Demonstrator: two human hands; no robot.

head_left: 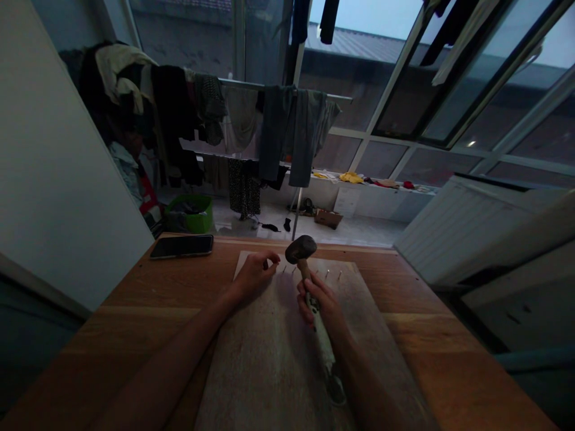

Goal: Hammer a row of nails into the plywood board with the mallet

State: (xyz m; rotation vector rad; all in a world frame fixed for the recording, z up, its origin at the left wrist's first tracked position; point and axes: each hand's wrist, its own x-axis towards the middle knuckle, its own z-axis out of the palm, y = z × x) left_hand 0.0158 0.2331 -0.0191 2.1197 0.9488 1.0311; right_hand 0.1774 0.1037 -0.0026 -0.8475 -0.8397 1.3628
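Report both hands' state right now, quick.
Left hand: fingers curled near the board's far edge; whether they pinch anything, can't tell.
Right hand: closed around the hammer's handle.

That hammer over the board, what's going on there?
A person's right hand grips a hammer by its handle, head raised over a wooden board. Several nails stand upright in a row near the board's far edge. The left hand is beside the row's left end, fingertips together; whether they pinch a nail is unclear.

Home, prob. enclosed balcony/laundry area: clothes on drying rack, big windows, green laundry basket.
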